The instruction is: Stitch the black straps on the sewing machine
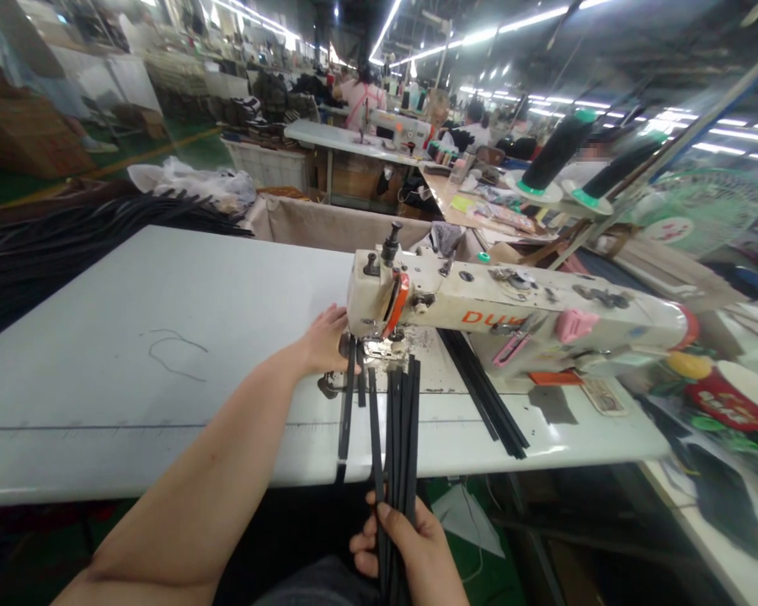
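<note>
My left hand reaches to the left side of the sewing machine's needle area, some fingertips hidden behind the machine head. Its thumb and fingers close about a narrow black strip that hangs over the table's front edge. Below that edge, my right hand is wrapped round a bundle of long black strips, thumb on top. The bundle's upper ends fan out just in front of the presser foot. One strip lies slightly apart from the others, leading toward the foot.
More black strips lie under the machine arm. A large heap of black strips is at the far left of the white table. Behind are a cloth-lined bin and thread cones. A fan stands right. People sit farther back.
</note>
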`<state>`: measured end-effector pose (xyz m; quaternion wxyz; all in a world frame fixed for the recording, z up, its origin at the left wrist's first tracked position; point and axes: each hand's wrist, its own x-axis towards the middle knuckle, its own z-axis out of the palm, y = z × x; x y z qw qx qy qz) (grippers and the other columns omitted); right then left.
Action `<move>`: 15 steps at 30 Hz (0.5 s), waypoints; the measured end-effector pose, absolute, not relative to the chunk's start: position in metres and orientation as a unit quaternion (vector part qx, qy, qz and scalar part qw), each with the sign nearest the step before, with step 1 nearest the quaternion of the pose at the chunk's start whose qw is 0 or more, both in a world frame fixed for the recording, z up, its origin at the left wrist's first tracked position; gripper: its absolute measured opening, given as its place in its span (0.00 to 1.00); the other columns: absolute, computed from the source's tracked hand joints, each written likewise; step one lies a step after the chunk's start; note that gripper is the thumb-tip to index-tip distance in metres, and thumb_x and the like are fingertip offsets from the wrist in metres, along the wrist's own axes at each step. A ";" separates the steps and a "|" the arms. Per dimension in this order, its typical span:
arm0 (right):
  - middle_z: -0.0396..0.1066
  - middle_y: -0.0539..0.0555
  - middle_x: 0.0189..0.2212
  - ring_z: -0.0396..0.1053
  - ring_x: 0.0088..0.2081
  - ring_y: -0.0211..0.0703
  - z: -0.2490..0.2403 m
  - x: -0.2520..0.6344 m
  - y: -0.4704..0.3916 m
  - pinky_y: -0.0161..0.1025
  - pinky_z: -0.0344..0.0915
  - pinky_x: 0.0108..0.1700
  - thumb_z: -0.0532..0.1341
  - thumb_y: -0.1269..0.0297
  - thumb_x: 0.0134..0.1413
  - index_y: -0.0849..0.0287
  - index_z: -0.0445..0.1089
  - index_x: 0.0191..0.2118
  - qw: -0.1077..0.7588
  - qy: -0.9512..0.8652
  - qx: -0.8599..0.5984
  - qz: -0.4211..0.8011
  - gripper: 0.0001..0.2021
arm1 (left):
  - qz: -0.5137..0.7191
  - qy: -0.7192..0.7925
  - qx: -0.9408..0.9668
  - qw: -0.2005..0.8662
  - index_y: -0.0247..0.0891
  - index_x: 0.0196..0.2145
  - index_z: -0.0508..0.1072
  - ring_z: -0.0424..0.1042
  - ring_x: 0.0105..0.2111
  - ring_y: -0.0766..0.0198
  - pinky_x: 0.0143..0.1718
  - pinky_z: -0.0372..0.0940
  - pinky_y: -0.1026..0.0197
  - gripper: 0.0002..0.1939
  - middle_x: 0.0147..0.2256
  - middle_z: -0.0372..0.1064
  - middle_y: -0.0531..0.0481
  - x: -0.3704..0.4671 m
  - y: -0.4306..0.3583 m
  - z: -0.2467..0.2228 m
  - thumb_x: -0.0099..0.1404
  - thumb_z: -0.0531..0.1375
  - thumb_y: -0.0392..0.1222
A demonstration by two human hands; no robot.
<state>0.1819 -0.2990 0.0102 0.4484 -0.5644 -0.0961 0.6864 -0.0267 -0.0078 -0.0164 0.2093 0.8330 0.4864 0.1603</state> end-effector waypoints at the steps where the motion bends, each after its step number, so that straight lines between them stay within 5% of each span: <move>1: 0.79 0.52 0.24 0.83 0.28 0.48 0.010 0.182 -0.299 0.36 0.78 0.30 0.88 0.40 0.32 0.63 0.80 0.40 0.447 -0.104 -0.566 0.685 0.37 | 0.160 0.488 0.832 0.209 0.45 0.73 0.71 0.58 0.76 0.29 0.77 0.57 0.33 0.56 0.74 0.64 0.37 -0.026 -0.008 -0.016 0.48 0.80 0.52; 15: 0.78 0.51 0.22 0.81 0.24 0.46 0.006 0.184 -0.297 0.33 0.72 0.23 0.86 0.36 0.34 0.63 0.77 0.40 0.434 -0.141 -0.585 0.671 0.38 | 0.175 0.506 0.814 0.226 0.38 0.68 0.76 0.59 0.75 0.27 0.76 0.57 0.31 0.49 0.72 0.66 0.32 -0.020 -0.018 0.003 0.50 0.79 0.53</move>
